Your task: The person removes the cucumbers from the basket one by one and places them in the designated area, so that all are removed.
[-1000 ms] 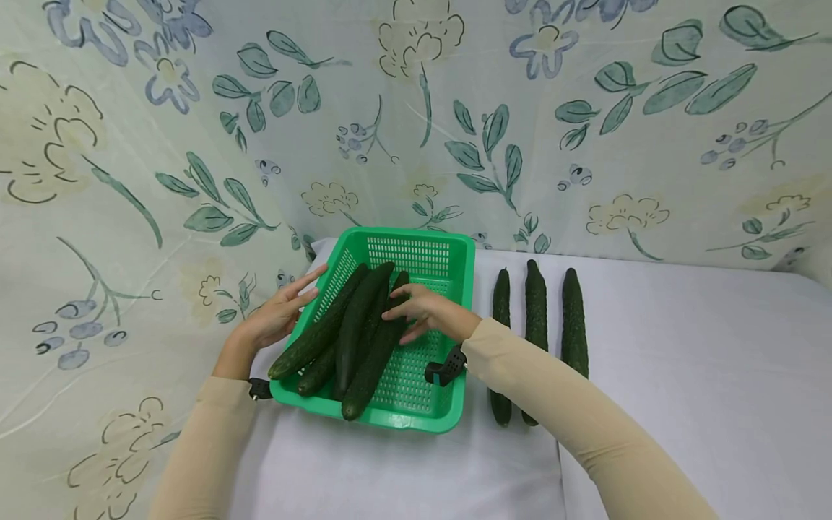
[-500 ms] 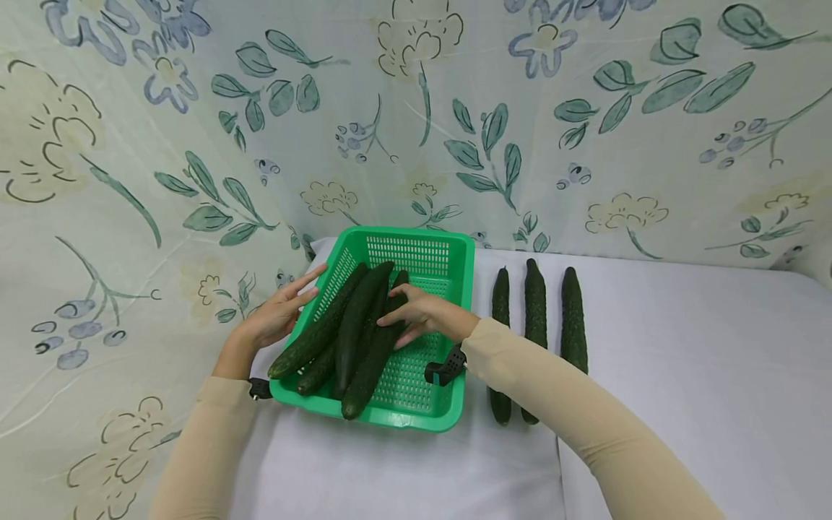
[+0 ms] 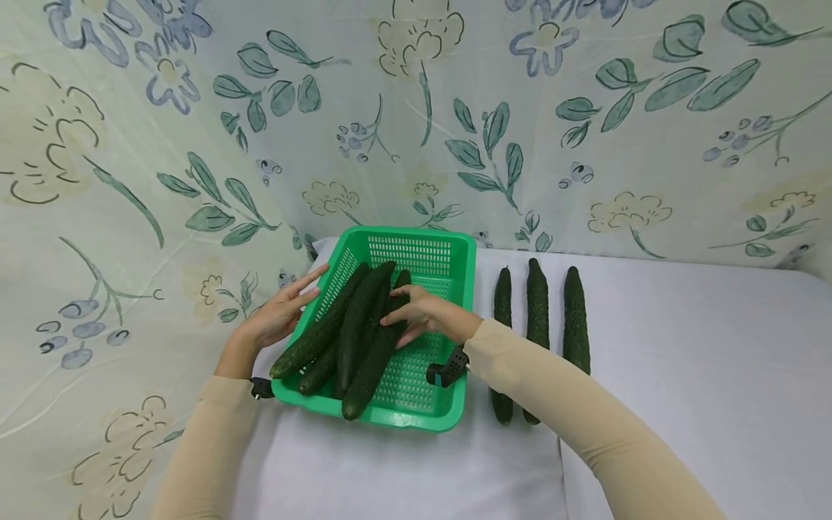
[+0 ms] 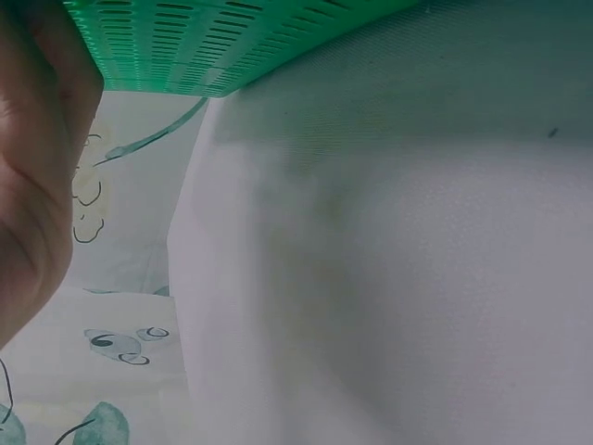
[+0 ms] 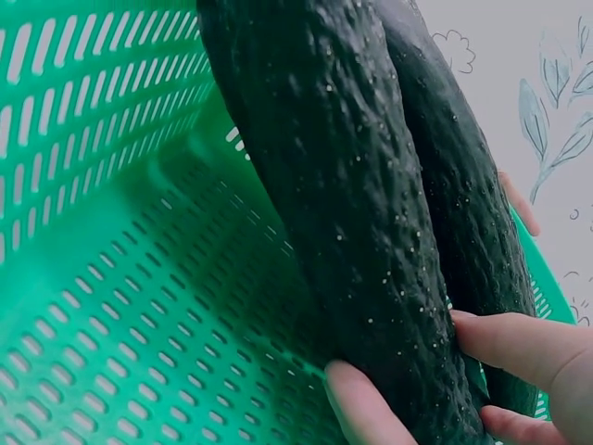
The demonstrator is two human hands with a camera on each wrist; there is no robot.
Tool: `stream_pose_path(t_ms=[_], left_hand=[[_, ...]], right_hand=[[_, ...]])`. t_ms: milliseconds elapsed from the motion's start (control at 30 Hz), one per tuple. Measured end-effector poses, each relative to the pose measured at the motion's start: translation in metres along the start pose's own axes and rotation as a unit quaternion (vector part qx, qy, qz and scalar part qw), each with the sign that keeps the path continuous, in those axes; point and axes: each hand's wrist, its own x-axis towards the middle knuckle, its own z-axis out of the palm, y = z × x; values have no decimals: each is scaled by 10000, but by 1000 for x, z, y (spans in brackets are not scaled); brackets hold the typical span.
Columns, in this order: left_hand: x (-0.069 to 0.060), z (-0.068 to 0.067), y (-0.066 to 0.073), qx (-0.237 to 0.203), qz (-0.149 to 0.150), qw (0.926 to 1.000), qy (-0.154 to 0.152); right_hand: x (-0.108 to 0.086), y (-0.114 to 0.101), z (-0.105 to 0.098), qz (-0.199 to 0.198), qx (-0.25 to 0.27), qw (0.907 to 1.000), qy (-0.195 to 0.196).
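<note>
A green perforated plastic basket (image 3: 416,421) holds several dark green cucumbers, piled toward its left side. My right hand (image 3: 425,312) reaches into it and grips the rightmost cucumber (image 3: 365,381) near its far end. In the right wrist view, fingers lie on either side of that bumpy cucumber (image 5: 343,204), and a second cucumber (image 5: 468,185) lies close beside it. My left hand (image 3: 276,315) rests against the basket's left side with its fingers extended. Only part of the left hand (image 4: 37,176) shows in the left wrist view, below the basket wall (image 4: 185,46).
To the right of the basket, three cucumbers lie in a row on the white cloth: the left one (image 3: 503,296), the middle one (image 3: 536,300) and the right one (image 3: 575,318). My right forearm (image 3: 572,412) passes over them. A floral curtain (image 3: 416,144) hangs behind.
The right hand's fingers have moved slightly down and left, closing round the rightmost cucumber in the basket. The left hand, the basket and the row of cucumbers have stayed put.
</note>
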Motion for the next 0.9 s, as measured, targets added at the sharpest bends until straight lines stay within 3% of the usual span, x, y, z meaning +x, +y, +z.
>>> stream_pose_path(t_ms=[900], left_hand=[[-1, 0, 2, 317, -50, 9993, 177]], right_hand=[[-8, -6, -1, -155, 105, 9998, -48]])
